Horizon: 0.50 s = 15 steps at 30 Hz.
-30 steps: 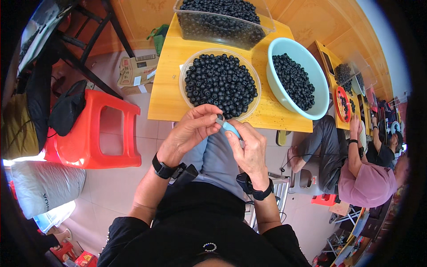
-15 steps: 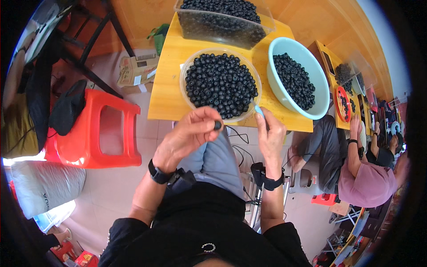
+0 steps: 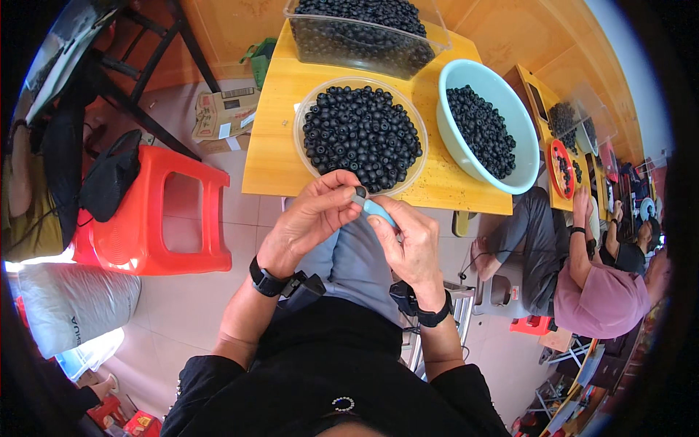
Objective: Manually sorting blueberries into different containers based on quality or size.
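My left hand (image 3: 317, 215) pinches one small round black bead (image 3: 360, 191) between thumb and fingertips, just past the near edge of the table. My right hand (image 3: 411, 237) is closed on the light blue handle of a small knife (image 3: 378, 211). Its short pale blade reaches left and meets the bead at my left fingertips. Right beyond both hands, a clear round tray (image 3: 299, 138) holds a heap of similar black beads, some with a hole or dimple showing. The exact contact of blade and bead is partly covered by my fingers.
On the yellow table (image 3: 269, 164) stand a clear rectangular bin (image 3: 349, 54) and a light blue basin (image 3: 455, 156), both with black beads. A red stool (image 3: 156, 218) is at the left. Other people (image 3: 601, 295) sit at tables on the right.
My right hand has moved left and nearer to me with the knife, from the tray's edge to the bead. My left hand still holds the bead in almost the same place.
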Available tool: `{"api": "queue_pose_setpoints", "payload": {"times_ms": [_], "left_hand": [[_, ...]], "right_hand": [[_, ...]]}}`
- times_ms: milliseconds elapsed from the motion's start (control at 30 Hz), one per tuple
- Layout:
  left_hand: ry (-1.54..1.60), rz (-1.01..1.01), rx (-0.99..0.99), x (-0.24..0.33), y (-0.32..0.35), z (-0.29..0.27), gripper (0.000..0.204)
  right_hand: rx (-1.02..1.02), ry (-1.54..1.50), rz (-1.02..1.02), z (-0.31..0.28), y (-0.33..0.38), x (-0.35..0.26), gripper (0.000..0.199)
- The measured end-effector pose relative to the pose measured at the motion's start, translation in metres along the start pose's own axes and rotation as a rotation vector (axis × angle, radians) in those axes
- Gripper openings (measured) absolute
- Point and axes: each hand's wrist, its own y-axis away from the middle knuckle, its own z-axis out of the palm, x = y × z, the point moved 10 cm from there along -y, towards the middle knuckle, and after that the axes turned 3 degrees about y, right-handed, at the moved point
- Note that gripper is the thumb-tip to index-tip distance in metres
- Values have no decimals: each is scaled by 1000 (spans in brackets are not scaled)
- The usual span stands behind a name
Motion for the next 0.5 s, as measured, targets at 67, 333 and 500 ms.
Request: {"api": "queue_pose_setpoints", "payload": {"times_ms": [67,333,500], "left_hand": [[1,-12,-2,-2,0,0,16],[37,-18,-7,1,2,-1,16],[28,-46,-15,-4,1,9,16]], "right_hand": [[7,21,-12,-1,-1,-1,19],[27,13,-27,-1,-2,-2,19],[37,3,7,-5,-1,3,18]]}}
